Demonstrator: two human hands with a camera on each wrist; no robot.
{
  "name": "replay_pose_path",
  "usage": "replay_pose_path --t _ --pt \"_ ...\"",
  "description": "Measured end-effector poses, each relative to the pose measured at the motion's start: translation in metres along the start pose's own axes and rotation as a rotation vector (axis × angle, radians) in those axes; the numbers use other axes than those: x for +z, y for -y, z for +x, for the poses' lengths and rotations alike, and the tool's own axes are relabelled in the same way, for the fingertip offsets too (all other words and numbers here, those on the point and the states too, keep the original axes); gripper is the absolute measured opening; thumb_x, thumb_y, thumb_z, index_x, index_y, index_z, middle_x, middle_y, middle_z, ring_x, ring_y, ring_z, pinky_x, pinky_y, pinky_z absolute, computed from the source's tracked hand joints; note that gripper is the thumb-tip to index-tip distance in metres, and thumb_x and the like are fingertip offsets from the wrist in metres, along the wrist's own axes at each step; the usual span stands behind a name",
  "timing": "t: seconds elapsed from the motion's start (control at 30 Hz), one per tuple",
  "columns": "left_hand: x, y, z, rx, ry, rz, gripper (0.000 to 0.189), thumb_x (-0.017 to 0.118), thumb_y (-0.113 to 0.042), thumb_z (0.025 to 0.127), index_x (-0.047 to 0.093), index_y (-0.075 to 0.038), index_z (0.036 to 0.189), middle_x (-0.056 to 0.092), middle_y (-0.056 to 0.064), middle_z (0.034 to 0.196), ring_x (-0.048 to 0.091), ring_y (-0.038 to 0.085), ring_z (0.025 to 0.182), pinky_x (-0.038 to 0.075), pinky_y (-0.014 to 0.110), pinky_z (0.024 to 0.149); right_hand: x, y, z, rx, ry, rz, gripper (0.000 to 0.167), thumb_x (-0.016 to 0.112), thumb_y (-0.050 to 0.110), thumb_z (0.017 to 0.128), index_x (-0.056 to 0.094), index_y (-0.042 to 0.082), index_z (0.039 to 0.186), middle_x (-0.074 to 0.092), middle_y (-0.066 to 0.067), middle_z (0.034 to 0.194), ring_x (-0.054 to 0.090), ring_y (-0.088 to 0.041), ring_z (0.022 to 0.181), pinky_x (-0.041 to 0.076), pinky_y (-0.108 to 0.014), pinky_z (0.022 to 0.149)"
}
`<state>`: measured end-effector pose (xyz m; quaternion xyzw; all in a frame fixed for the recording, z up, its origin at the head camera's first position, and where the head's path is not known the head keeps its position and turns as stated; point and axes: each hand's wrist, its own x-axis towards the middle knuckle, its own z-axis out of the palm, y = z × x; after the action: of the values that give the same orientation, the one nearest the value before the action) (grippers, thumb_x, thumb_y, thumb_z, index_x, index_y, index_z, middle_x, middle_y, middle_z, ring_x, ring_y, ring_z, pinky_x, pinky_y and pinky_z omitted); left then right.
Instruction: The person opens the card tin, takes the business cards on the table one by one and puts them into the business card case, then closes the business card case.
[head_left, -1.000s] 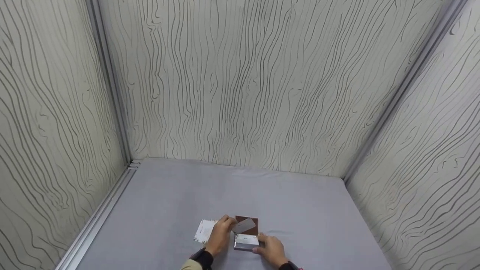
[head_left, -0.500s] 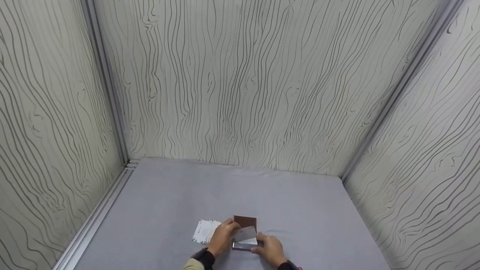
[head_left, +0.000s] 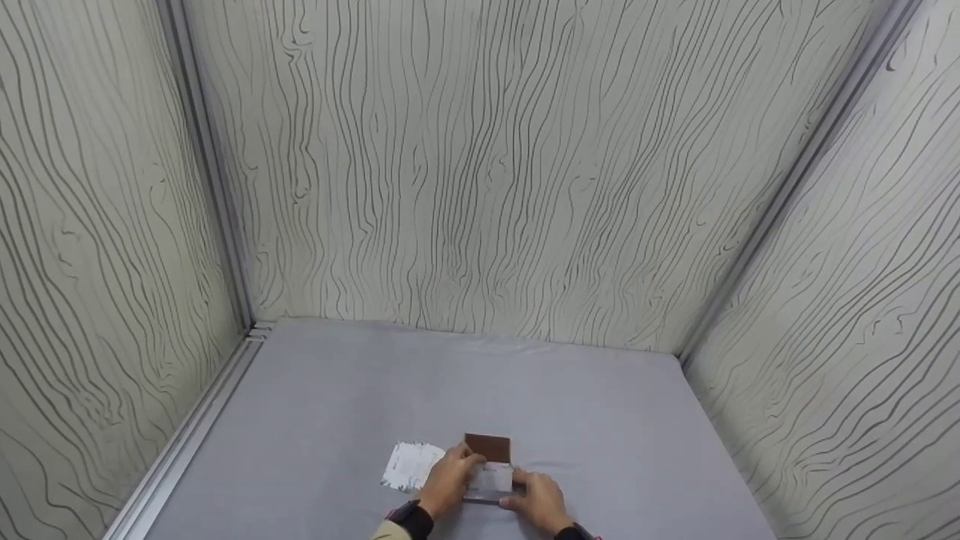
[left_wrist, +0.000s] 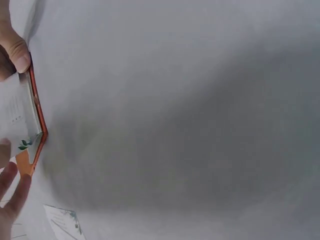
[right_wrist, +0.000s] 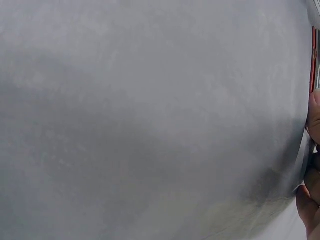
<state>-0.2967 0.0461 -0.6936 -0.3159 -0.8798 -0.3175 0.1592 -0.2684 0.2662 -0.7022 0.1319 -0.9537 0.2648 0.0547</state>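
A card case (head_left: 487, 448) with a brown lid lies opened on the cloth in the head view, its lid folded away from me. My left hand (head_left: 448, 478) pinches a white printed card (head_left: 493, 478) over the case's metal tray. In the left wrist view the card shows a green leaf print at one corner, and the case's orange-brown edge (left_wrist: 37, 105) runs beside it. My right hand (head_left: 541, 499) grips the case's right side, thumb at the near edge. Whether the card touches the cards beneath, I cannot tell.
Left of my left hand lie several loose white cards (head_left: 409, 465) with leafy borders, overlapping. Grey cloth (head_left: 600, 420) covers the table. Wood-patterned panels (head_left: 450, 165) stand behind and at both sides, with a metal rail (head_left: 195, 442) along the left edge.
The card in my left hand has come down and toward me, from a tilt over the brown lid to nearly level with the tray. My right hand stays on the case.
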Motion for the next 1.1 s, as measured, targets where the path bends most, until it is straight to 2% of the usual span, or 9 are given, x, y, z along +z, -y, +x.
replay_pose_path --t 0.23,0.4,0.6,0.73,0.93,1.1 --pt "0.006 0.005 -0.004 -0.018 0.048 0.025 0.041 0.068 0.008 0.080 0.071 -0.011 0.117 0.054 0.006 0.099 0.055 0.018 0.086 0.050 0.035 0.074 0.000 0.001 0.001 0.035 0.005 0.005 0.048 0.085 0.032 0.072 0.075 0.006 0.111 0.070 -0.014 0.115 0.065 -0.035 0.107 0.050 -0.048 0.088" --pt "0.002 0.002 -0.005 -0.022 0.058 0.054 0.041 0.067 0.006 0.081 0.071 -0.011 0.118 0.056 0.011 0.104 0.055 0.023 0.088 0.050 0.036 0.073 -0.001 0.001 0.002 0.062 0.006 0.028 0.054 0.086 0.030 0.072 0.072 0.002 0.116 0.069 -0.016 0.117 0.064 -0.036 0.109 0.049 -0.049 0.090" --pt "-0.001 0.000 -0.008 -0.039 0.115 0.130 0.037 0.072 -0.004 0.082 0.070 -0.011 0.118 0.058 0.007 0.102 0.055 0.023 0.090 0.050 0.037 0.072 0.001 0.001 0.001 0.075 0.018 0.047 0.059 0.086 0.030 0.073 0.068 -0.002 0.120 0.067 -0.020 0.119 0.063 -0.038 0.111 0.048 -0.050 0.091" --pt "0.004 0.003 -0.011 -0.050 0.146 0.188 0.032 0.072 -0.010 0.084 0.068 -0.006 0.115 0.061 0.007 0.104 0.058 0.024 0.096 0.051 0.040 0.076 0.001 0.003 0.000 0.093 0.025 0.045 0.063 0.085 0.031 0.074 0.066 -0.004 0.122 0.066 -0.020 0.122 0.062 -0.038 0.113 0.047 -0.050 0.092" --pt "0.014 0.009 -0.012 -0.043 0.132 0.208 0.024 0.073 -0.013 0.085 0.069 -0.006 0.108 0.061 0.006 0.107 0.058 0.025 0.099 0.050 0.040 0.077 0.000 0.005 0.001 0.097 0.014 0.032 0.062 0.086 0.028 0.073 0.066 -0.005 0.122 0.066 -0.020 0.121 0.062 -0.039 0.112 0.047 -0.050 0.092" --pt "0.013 0.006 -0.013 -0.026 0.147 0.237 0.027 0.070 -0.014 0.088 0.071 -0.005 0.113 0.060 0.006 0.109 0.057 0.025 0.100 0.049 0.039 0.078 -0.001 0.006 0.000 0.115 0.011 0.030 0.057 0.086 0.028 0.073 0.066 -0.001 0.117 0.067 -0.019 0.117 0.062 -0.039 0.110 0.047 -0.052 0.091"
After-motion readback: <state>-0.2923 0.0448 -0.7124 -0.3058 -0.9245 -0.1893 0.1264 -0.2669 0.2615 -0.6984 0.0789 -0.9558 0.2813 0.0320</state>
